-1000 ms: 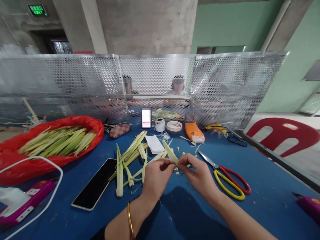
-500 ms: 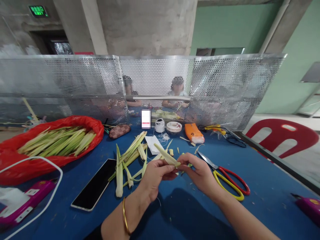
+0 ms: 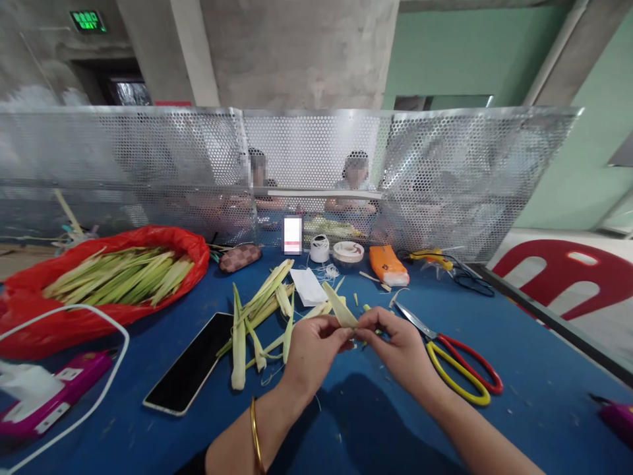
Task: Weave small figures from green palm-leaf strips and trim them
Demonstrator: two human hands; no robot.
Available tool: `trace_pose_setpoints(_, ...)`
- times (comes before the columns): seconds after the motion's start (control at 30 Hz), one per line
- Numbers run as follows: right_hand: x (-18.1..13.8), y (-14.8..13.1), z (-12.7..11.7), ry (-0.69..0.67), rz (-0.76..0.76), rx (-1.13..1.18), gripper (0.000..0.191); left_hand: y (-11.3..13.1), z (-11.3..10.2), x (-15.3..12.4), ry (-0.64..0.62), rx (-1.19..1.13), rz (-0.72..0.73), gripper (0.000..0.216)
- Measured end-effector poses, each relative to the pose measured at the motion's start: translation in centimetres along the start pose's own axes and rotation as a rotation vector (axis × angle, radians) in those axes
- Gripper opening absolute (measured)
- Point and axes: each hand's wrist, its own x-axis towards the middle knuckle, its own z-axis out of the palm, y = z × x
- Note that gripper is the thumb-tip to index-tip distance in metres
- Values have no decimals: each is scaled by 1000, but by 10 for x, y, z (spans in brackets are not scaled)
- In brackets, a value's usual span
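Observation:
A pale green leaf strip (image 3: 340, 306) sticks up and away from my fingers over the middle of the table. My left hand (image 3: 314, 353) pinches its lower end between thumb and fingers; a gold bangle circles that wrist. Against the same end, fingertips of my right hand (image 3: 393, 343) are pressed together, nearly touching the left thumb. My fingers hide the strip's very base. Just left of my hands lie several loose leaf strips (image 3: 239, 349), some stacked crosswise. Scissors (image 3: 452, 359) with one red and one yellow handle rest beside my right hand, blades pointing away.
A red plastic bag (image 3: 195, 277) full of leaf strips lies far left. Nearby are a phone (image 3: 190, 366) and a purple power strip (image 3: 59, 399) with a white cable. Thread spool (image 3: 320, 249), tape roll (image 3: 349, 252) and orange packet (image 3: 388, 264) stand before a perforated metal screen (image 3: 316, 152); people sit behind it.
The leaf strip has swung more upright, its tip moving right. My right fingertips have come in closer to its base and the left thumb. The view has shifted slightly.

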Motion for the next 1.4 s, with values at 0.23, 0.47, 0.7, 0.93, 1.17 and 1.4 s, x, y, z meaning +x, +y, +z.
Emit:
trace_pose_setpoints(0.23,3,-3,0,-31,23,108,10,-1,1,-2,-14,138,75,13)
trace_pose_setpoints(0.47,2,-1,-4,-119,-93,76,7,2,-6,0,-82,-195,-218,15)
trace_pose_setpoints(0.7,3,2,-5,-69,-117,84,14,3,-1,-2,-66,-64,-105,18)
trace_pose_setpoints(0.93,4,-6,-6,-26,60,118,16,3,3,-5,-95,70,3,16)
trace_pose_setpoints(1.17,5,2,-3,-6,47,107,11,-3,2,-2,-79,79,-68,21)
trace_pose_setpoints(1.4,4,-1,-5,18,-75,149,7,2,-5,0,-150,-125,-210,23)
